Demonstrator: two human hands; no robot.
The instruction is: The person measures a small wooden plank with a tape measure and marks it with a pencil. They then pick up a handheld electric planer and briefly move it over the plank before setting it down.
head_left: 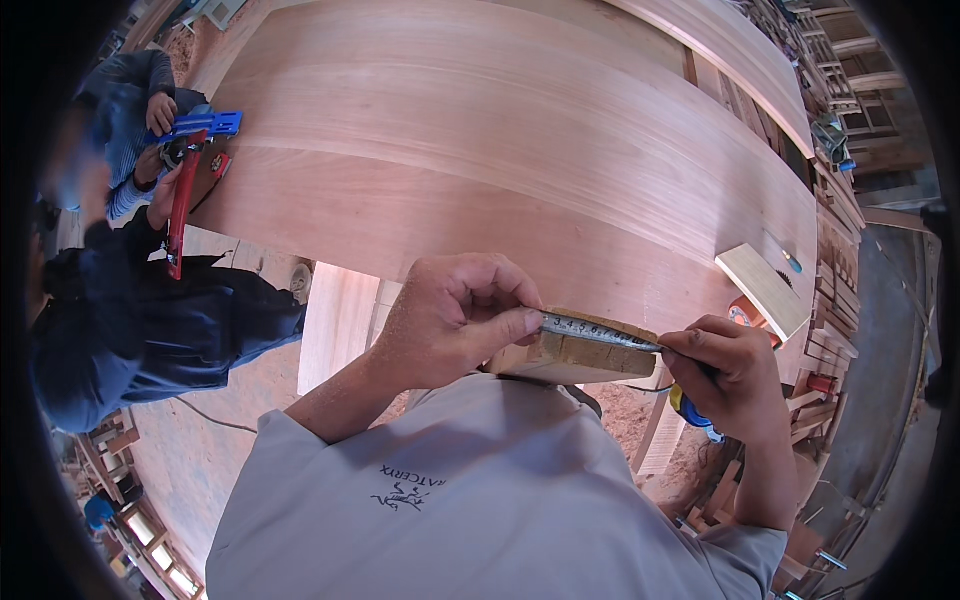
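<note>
A thick wooden block [580,365] is close in front of me at the near edge of the table. Across its end face lies the metal blade of a tape measure [598,331]. My left hand [470,318] pinches the blade's left end between thumb and finger at the block's left corner. At the right corner, my right hand [722,372] pinches the blade too. The tape's blue and yellow case [690,410] shows partly below my right hand, which hides the rest of it.
A large wooden panel [450,130] covers the table. On its right are a board offcut [765,290], a circular saw blade and a screwdriver [793,262]. At left, other people handle a blue tool [215,124] and a red bar [182,210]. Wood pieces are stacked at right.
</note>
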